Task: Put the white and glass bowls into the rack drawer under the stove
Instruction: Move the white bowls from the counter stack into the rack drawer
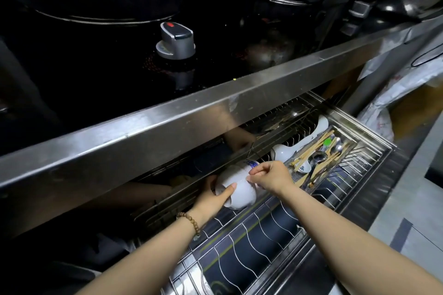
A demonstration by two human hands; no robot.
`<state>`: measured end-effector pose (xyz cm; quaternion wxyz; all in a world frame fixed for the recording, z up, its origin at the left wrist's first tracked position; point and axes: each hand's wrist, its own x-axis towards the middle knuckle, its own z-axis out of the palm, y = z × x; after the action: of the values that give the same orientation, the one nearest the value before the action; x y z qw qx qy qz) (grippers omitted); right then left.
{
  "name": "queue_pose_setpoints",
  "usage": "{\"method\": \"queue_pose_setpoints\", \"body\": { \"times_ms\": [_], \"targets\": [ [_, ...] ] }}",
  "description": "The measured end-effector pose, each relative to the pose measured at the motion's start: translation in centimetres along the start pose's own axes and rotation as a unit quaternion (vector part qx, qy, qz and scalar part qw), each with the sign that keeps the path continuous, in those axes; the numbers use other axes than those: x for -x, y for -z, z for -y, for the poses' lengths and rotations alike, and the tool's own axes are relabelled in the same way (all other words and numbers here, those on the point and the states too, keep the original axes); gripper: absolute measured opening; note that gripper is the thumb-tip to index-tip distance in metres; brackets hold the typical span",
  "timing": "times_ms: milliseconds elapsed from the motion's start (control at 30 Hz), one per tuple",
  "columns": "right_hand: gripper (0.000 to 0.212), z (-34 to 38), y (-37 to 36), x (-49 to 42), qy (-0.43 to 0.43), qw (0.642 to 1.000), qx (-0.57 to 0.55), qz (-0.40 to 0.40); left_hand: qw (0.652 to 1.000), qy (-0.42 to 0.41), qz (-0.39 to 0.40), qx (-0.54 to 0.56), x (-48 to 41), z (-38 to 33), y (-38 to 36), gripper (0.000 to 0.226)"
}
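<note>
A stack of white bowls (pixel 237 187) with a blue pattern at one end lies on its side at the back of the pulled-out wire rack drawer (pixel 259 239) under the stove. My left hand (pixel 213 196) grips the stack from the left, thumb across the nearest bowl. My right hand (pixel 271 176) pinches the rim on the right side with curled fingers. More white bowls (pixel 287 151) lie further right in the rack. I cannot make out a glass bowl.
A cutlery tray (pixel 321 160) with chopsticks and spoons sits at the drawer's right. The steel counter edge (pixel 191 112) overhangs the drawer's back. A stove knob (pixel 176 40) and dark pots stand above. White plastic bags (pixel 402 84) hang at the right.
</note>
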<state>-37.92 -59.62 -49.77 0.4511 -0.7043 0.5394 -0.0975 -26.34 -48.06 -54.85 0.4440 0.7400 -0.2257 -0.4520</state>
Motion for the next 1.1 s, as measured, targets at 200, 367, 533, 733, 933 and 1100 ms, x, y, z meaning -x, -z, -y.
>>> {"method": "queue_pose_setpoints", "body": {
  "times_ms": [200,367,533,733,933,1100],
  "targets": [
    [0.026,2.2,2.0,3.0,0.037,0.998,-0.043,-0.005,0.998,-0.045,0.004,-0.037,3.1,-2.1,1.2,0.057],
    [0.034,4.4,6.1,9.2,0.065,0.996,-0.056,-0.01,0.992,-0.108,0.043,-0.052,8.2,-5.7,2.0,0.058],
    [0.032,8.9,10.2,16.5,0.128,0.988,-0.075,-0.043,0.963,-0.244,0.064,-0.093,14.7,-12.0,4.4,0.047],
    [0.042,18.5,11.5,23.7,0.282,0.953,-0.07,-0.086,0.9,-0.422,-0.02,-0.106,23.8,-20.7,11.0,0.044],
    [0.058,28.1,8.9,30.0,0.433,0.898,-0.01,-0.078,0.811,-0.513,-0.157,-0.233,32.7,-25.2,22.2,0.064],
    [0.065,34.6,5.3,33.6,0.493,0.87,0.014,-0.022,0.742,-0.504,-0.282,-0.341,38.9,-25.5,31.7,0.069]
  ]
}}
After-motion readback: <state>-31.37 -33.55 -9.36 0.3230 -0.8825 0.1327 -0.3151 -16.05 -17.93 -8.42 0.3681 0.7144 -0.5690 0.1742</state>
